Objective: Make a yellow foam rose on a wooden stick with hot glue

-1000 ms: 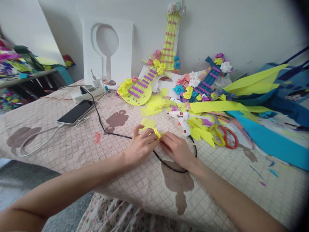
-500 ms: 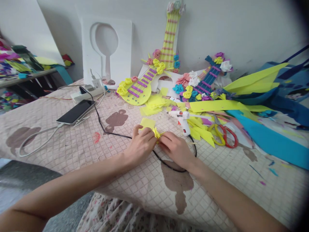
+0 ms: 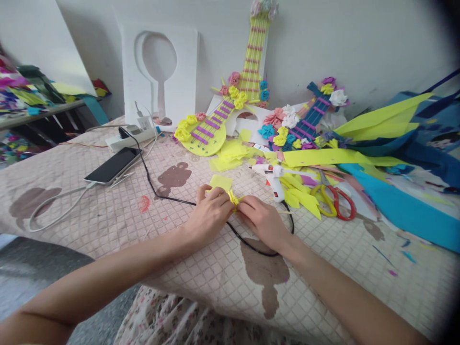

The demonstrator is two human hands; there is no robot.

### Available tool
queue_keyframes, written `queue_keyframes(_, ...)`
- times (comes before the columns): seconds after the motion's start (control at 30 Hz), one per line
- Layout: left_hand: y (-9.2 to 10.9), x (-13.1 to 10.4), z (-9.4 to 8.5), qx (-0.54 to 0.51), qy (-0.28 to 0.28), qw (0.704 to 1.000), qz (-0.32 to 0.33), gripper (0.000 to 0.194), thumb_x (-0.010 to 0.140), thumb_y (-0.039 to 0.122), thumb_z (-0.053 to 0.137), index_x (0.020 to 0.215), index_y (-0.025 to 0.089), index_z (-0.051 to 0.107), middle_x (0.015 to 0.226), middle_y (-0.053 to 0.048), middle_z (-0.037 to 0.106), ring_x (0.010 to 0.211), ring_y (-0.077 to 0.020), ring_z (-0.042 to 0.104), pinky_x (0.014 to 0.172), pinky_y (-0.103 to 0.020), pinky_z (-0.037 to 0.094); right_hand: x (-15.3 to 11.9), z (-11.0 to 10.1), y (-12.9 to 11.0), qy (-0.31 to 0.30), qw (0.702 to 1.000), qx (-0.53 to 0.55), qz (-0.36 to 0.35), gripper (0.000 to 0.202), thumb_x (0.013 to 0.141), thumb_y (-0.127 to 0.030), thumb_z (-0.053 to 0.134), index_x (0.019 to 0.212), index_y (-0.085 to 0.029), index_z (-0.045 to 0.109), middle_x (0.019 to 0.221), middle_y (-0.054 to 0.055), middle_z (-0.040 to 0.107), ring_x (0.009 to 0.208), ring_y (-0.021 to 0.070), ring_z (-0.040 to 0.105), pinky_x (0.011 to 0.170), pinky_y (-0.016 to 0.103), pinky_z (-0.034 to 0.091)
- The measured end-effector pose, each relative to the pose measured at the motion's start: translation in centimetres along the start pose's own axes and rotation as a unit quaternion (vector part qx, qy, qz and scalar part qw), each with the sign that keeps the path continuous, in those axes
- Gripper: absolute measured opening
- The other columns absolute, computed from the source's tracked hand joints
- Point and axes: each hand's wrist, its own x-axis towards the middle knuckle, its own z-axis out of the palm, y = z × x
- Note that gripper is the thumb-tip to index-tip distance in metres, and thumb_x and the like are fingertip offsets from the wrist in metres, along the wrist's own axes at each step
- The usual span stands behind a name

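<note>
Between my two hands is a small yellow paper flower, pinched from both sides just above the table. My left hand has its fingers curled onto the flower's left side. Closed on its right side is my right hand, the fingertips partly hidden behind the knuckles. A square of yellow paper lies just beyond my left fingers. Past my right hand, a white glue gun rests on the table, its black cord looping beneath my hands.
Scissors with yellow and red handles lie right of the glue gun, among yellow and blue paper strips. Decorated paper guitars stand along the wall. On the left are a phone, a power strip and cables.
Almost nothing differs. Both hands stay on the yellow paper flower in the same place; the whole view has shifted very slightly.
</note>
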Motion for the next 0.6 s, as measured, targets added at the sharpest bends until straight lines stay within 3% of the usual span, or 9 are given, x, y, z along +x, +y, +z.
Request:
queue_keyframes(0.27, -0.14, -0.1, 0.25, -0.003, 0.001, 1.0, -0.01, 0.018, 0.091, 0.018, 0.049, 0.075, 0.017, 0.057, 0.076, -0.002, 0.061, 0.087, -0.0188, 0.05, 0.088, -0.041, 0.027, -0.08, -0.35, 0.06, 0.068, 0.994, 0.08, 0.029, 0.019, 0.093, -0.019, 0.039, 0.098, -0.019, 0.058, 0.093, 0.007, 0.059, 0.089, 0.0185, 0.056, 0.077, 0.032, 0.048)
queue_keyframes(0.47, -0.13, 0.08, -0.08, -0.006, 0.026, 0.999, -0.03, 0.015, 0.09, 0.016, 0.048, 0.078, 0.017, 0.058, 0.08, -0.003, 0.062, 0.088, -0.0199, 0.051, 0.086, -0.041, 0.027, 0.12, -0.62, -0.17, 0.14, 0.989, 0.044, 0.019, 0.011, 0.086, -0.018, 0.05, 0.083, -0.021, 0.06, 0.099, 0.008, 0.057, 0.098, 0.0228, 0.051, 0.085, 0.043, 0.046)
queue_keyframes(0.6, -0.28, 0.12, 0.03, -0.004, 0.028, 0.999, -0.034, 0.014, 0.089, 0.017, 0.049, 0.078, 0.018, 0.058, 0.081, -0.002, 0.062, 0.088, -0.0198, 0.051, 0.085, -0.041, 0.027, 0.25, -0.62, -0.51, 0.143, 0.99, 0.006, 0.008, 0.009, 0.085, -0.018, 0.053, 0.079, -0.02, 0.061, 0.115, 0.009, 0.057, 0.114, 0.0257, 0.044, 0.097, 0.047, 0.04)
